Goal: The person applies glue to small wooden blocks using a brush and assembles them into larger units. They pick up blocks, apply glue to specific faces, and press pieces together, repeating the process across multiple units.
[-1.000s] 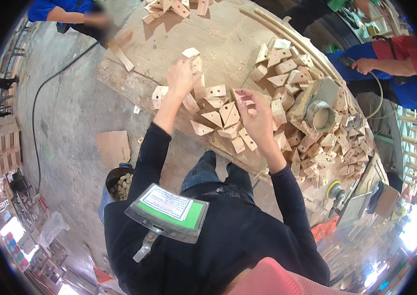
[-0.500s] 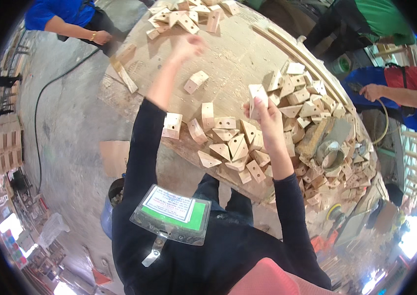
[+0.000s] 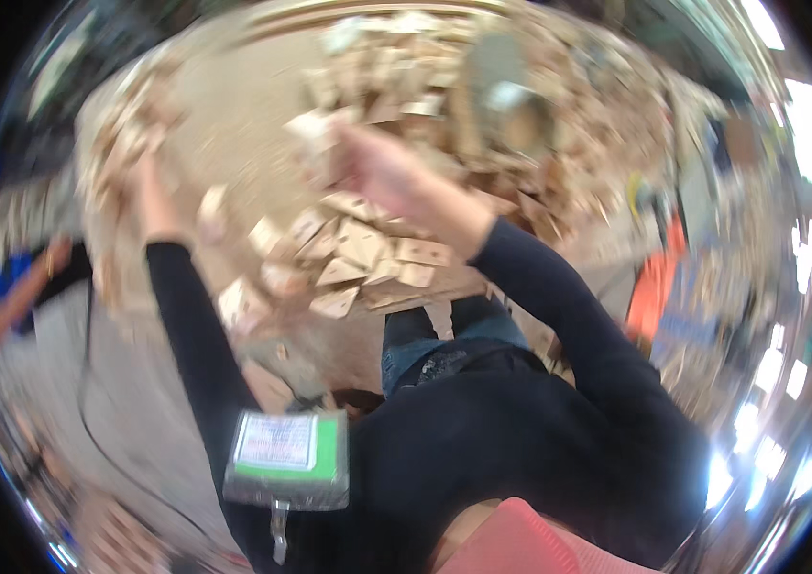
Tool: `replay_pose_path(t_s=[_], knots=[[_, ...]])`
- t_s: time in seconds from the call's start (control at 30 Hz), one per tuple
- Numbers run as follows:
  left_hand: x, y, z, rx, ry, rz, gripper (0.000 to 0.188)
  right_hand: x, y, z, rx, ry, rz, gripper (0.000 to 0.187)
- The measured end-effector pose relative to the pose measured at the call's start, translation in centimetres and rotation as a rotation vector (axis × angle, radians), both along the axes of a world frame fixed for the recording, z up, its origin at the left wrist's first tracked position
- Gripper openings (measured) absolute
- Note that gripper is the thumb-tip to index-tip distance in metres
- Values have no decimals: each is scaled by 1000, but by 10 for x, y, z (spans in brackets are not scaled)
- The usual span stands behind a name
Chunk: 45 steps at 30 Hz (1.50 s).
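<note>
While motion blurs much of the frame, the left hand (image 3: 145,156) is at the upper left, against or just above a pile of wooden blocks (image 3: 133,107); I cannot tell whether its fingers are apart or gripping one. The right hand (image 3: 379,175) is near the upper middle, its fingers seemingly clamped on a pale wooden block (image 3: 312,142) that juts from the fingertips toward the left of the frame. Smearing hides that block's long axis.

From the held block, the pile lies across a bare stretch of the worktable (image 3: 243,120), toward the upper left edge, and the left hand is clearly the nearer one to it. A lone block (image 3: 213,210) sits between the hands, closer to the left, below and to the right of it; its longer side appears to run roughly up and down the frame. The cluster of drilled blocks (image 3: 360,245) at the centre lies below the right hand, which is nearer to it.
</note>
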<state>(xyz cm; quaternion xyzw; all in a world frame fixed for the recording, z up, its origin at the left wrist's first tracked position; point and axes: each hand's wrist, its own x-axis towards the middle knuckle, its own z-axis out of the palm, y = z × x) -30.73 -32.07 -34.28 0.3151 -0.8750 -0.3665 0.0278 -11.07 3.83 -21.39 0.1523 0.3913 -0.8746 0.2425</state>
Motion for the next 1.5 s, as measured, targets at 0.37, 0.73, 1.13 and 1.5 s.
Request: replay_pose_path(t_s=[0.37, 0.73, 1.13, 1.5], knots=[[56, 71, 50, 432, 279, -146, 43, 109, 15, 7, 12, -51, -92, 32], [221, 188, 144, 785, 186, -632, 52, 164, 25, 5, 62, -8, -401, 51], [293, 264, 159, 1019, -160, -857, 49, 203, 82, 29, 167, -50, -471, 55], [347, 346, 202, 1152, -61, -972, 42, 244, 150, 65, -234, 97, -602, 47]])
